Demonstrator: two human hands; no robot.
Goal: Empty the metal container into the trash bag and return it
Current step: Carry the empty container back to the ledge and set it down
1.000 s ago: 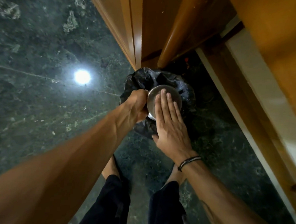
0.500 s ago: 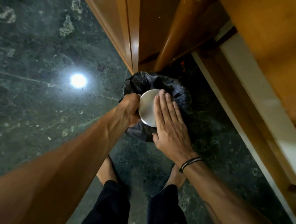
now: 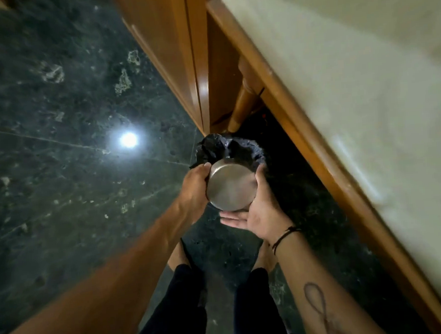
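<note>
A round metal container [image 3: 230, 187] is held upturned, its flat bottom facing me, above the near rim of a black trash bag [image 3: 220, 147] that stands on the floor. My left hand [image 3: 193, 188] grips the container's left side. My right hand [image 3: 260, 211] cups its right and lower edge, palm up, with the fingers spread beneath it. The container's opening faces away, so its inside is hidden. Most of the bag's mouth lies behind the container.
The dark green marble floor [image 3: 56, 152] reflects a bright lamp. A wooden cabinet edge [image 3: 194, 64] rises just behind the bag. A wooden bed frame [image 3: 317, 154] with a pale mattress [image 3: 364, 78] runs along the right. My legs and feet [image 3: 178, 255] stand below the hands.
My right hand has left the container's flat bottom and turned palm up under its right edge. The container has come up and toward me from the bag. The view has shifted upward.
</note>
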